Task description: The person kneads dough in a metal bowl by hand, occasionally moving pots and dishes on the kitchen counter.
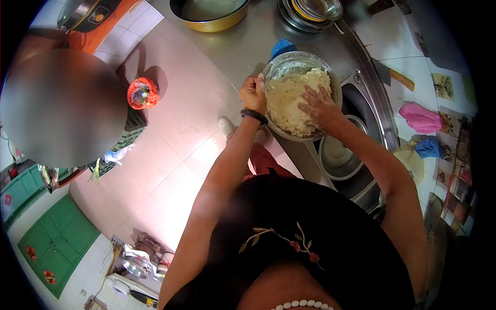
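Note:
A wide metal bowl (295,58) holds a mass of pale, floury dough (283,106), rough and lumpy along its far right side. On the bowl's left rim, my left hand (252,94) is closed around the edge, with a dark band at the wrist. My right hand (321,107) lies on the right part of the dough, its fingers spread and coated with flour or dough. White flour clings to the far inner wall of the bowl. The undersides of my right fingers are hidden against the dough.
The bowl rests on a steel counter (248,51) beside a sink (380,103) containing another metal basin (361,168). A yellow-sided pan (216,25) and stacked metal bowls (314,20) stand farther back. A blue cloth (282,47) touches the bowl's far side. A red bin (142,93) stands on the floor.

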Motion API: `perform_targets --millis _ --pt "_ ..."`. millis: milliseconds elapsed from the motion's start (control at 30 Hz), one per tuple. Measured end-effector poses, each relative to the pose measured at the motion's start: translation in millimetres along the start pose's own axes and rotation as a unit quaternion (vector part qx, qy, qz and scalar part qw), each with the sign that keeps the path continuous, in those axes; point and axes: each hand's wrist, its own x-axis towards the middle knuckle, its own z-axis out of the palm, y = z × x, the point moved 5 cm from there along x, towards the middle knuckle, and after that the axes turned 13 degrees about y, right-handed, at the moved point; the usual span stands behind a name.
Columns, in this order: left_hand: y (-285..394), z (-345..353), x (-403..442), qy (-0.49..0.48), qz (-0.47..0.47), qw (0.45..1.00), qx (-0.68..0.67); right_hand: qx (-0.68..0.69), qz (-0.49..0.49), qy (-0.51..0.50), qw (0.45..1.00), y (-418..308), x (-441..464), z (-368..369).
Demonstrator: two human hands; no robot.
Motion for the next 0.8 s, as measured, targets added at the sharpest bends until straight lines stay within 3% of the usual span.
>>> perform_targets --millis 167,267,500,667,800 --pt "3.2 0.9 -1.4 0.001 -0.005 1.000 -0.015 -0.057 -0.063 0.047 0.995 19.7 -4.1 33.2" --pt "5.7 -1.4 -4.5 -0.007 -0.014 1.000 0.018 0.009 -0.031 0.032 0.999 20.0 27.5 31.2" --pt "13.7 0.1 -3.6 0.007 0.014 0.999 0.036 -0.012 -0.012 0.063 0.998 24.3 87.4 41.4" --pt "7.0 1.2 -4.3 0.003 0.002 0.999 0.041 -0.049 0.025 0.051 0.997 23.9 85.5 44.8" --pt "3.4 -5.1 2.2 0.011 0.030 0.996 0.080 -0.027 -0.019 0.097 0.995 18.3 56.4 37.6"
